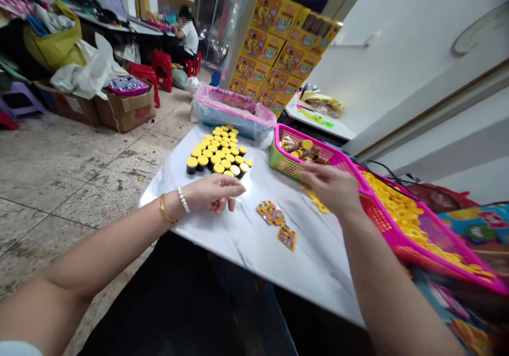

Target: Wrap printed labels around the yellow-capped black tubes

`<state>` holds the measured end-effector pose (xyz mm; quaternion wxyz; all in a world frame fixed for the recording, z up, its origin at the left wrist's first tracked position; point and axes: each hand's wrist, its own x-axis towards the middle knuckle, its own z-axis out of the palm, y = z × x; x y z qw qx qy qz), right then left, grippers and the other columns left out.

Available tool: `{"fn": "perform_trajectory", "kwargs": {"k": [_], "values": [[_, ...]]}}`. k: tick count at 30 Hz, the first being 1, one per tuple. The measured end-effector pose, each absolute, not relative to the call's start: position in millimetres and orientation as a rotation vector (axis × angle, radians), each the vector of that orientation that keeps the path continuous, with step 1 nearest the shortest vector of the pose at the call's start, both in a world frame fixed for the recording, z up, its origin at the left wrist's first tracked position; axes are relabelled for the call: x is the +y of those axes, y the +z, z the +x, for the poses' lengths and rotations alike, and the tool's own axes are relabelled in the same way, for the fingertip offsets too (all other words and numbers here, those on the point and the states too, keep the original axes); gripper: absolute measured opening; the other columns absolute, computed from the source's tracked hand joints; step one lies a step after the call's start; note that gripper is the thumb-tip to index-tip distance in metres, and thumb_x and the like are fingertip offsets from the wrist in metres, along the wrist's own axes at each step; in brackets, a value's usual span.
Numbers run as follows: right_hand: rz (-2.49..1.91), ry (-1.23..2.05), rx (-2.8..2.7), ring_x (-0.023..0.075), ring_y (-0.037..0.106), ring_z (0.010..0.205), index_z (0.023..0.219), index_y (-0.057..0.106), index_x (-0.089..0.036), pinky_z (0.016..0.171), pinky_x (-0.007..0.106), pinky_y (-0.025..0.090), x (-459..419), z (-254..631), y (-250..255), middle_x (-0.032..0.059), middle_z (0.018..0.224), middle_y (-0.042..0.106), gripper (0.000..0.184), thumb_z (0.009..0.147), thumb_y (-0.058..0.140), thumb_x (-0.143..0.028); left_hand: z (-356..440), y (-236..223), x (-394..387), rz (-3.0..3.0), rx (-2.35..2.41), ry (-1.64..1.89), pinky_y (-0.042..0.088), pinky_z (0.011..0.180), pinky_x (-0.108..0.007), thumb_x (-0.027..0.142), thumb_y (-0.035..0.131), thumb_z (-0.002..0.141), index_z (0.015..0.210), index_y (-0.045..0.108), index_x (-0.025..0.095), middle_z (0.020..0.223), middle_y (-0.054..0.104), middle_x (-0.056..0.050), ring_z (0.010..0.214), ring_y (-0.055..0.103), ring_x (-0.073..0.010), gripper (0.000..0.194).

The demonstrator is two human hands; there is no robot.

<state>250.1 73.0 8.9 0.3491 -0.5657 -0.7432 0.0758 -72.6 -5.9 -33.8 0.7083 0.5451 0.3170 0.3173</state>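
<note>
My left hand, with a pearl bracelet and a gold bangle at its wrist, hovers over the near side of the white table. Its fingers are curled in, and whatever they may hold is hidden. Just beyond it stand several small dark jars with yellow lids, grouped closely. Motion blurs my right hand, which is beside the pink-and-green basket of small jars; its grip is unclear. Yellow plastic pieces lie below that hand. Between my hands are small printed cards, with one apart.
A pink basket of yellow plastic rings flanks the table's right side. At the far edge sits a plastic-lined basket, before stacked yellow boxes. Cartons and red stools stand on the floor; a person sits farther back.
</note>
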Motion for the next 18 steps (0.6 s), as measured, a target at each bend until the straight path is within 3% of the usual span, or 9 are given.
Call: {"fn": "perform_trajectory", "kwargs": {"k": [3, 6, 9, 13, 18], "values": [[-1.521, 0.527, -2.05, 0.016, 0.061, 0.058, 0.098, 0.082, -0.022, 0.056, 0.031, 0.052, 32.4, 247.4, -24.4, 0.0062, 0.083, 0.075, 0.035, 0.078, 0.073, -0.049, -71.5, -32.5, -5.7, 1.274, 0.762, 0.715, 0.034, 0.037, -0.018, 0.056, 0.077, 0.079, 0.099, 0.061, 0.013, 0.061, 0.066, 0.001, 0.037, 0.051, -0.0073, 0.05], [-1.457, 0.575, -2.118, 0.0177, 0.063, 0.067, 0.081, 0.082, -0.023, 0.062, 0.031, 0.05, 10.2, 239.2, -51.5, 0.0053, 0.079, 0.072, 0.03, 0.073, 0.076, -0.051, -71.1, -29.7, -5.9, 1.325, 0.843, 0.79, 0.034, 0.037, -0.018, 0.045, 0.075, 0.084, 0.094, 0.064, 0.012, 0.059, 0.064, 0.002, 0.036, 0.05, -0.0059, 0.036], [-1.437, 0.571, -2.081, 0.0167, 0.06, 0.062, 0.068, 0.076, -0.021, 0.061, 0.031, 0.048, 11.7, 235.8, -64.7, 0.0034, 0.07, 0.068, 0.028, 0.074, 0.075, -0.049, -71.6, -27.8, -6.6, 1.323, 0.88, 0.909, 0.031, 0.036, -0.017, 0.041, 0.072, 0.086, 0.088, 0.064, 0.013, 0.058, 0.063, 0.002, 0.036, 0.048, -0.0047, 0.029], [-1.398, 0.549, -2.101, 0.0171, 0.06, 0.06, 0.065, 0.074, -0.022, 0.059, 0.031, 0.047, 19.3, 238.7, -59.1, 0.0024, 0.065, 0.067, 0.026, 0.077, 0.074, -0.045, -70.4, -28.7, -8.9, 1.301, 0.89, 0.965, 0.029, 0.035, -0.017, 0.044, 0.075, 0.082, 0.082, 0.062, 0.013, 0.057, 0.062, 0.002, 0.035, 0.047, -0.0046, 0.033], [-1.088, 0.253, -2.054, 0.0177, 0.061, 0.073, 0.077, 0.079, -0.024, 0.061, 0.031, 0.048, 1.7, 214.4, -34.5, 0.0043, 0.081, 0.065, 0.013, 0.082, 0.075, -0.036, -60.6, -31.1, -12.4, 1.292, 0.957, 0.902, 0.031, 0.037, -0.02, 0.064, 0.069, 0.079, 0.082, 0.065, 0.012, 0.062, 0.063, 0.0, 0.039, 0.05, -0.0067, 0.052]]}}
